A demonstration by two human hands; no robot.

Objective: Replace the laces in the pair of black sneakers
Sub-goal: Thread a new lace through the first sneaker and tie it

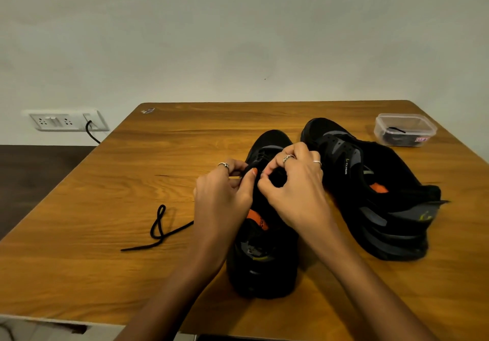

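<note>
Two black sneakers with grey panels and orange insole patches stand on the wooden table [105, 181]: the near sneaker [262, 261] points away from the person, and the far sneaker [370, 195], unlaced, leans just to its right. The left hand [225, 195] pinches a black lace [158, 229] at the near sneaker's eyelets, its free end trailing leftward across the table, while the right hand [296, 189] curls its fingers over the tongue, though what they grip cannot be made out. A clear plastic box [404, 130] sits at the far right.

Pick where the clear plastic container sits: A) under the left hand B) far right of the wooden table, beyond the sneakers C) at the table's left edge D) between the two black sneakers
B: the clear plastic container stands at the far right of the wooden table, apart from the right black sneaker.
</note>
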